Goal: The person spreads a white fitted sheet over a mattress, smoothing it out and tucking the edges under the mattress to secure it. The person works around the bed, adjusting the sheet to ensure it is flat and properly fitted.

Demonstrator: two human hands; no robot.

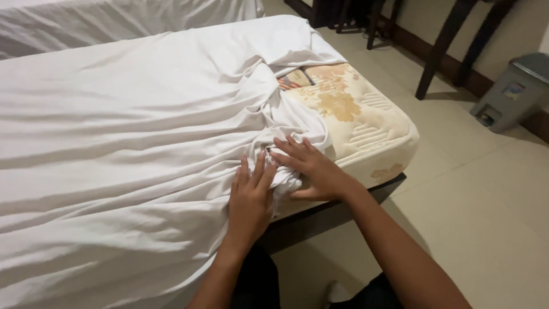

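Two hands on bunched white sheet (171, 114) at mattress (366, 123) corner | left hand (250, 200) flat, grip wide, pressing folds | right hand (309, 166) spread, holding nothing | advice: gather slack toward bare corner, pull evenly, keep wrinkles smoothed.

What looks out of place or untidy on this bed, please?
The white sheet is off the near right corner, so the floral mattress lies bare there. The cloth is bunched into a wrinkled heap by the mattress edge, where the left hand and right hand press flat on it. Long creases run across the sheet.
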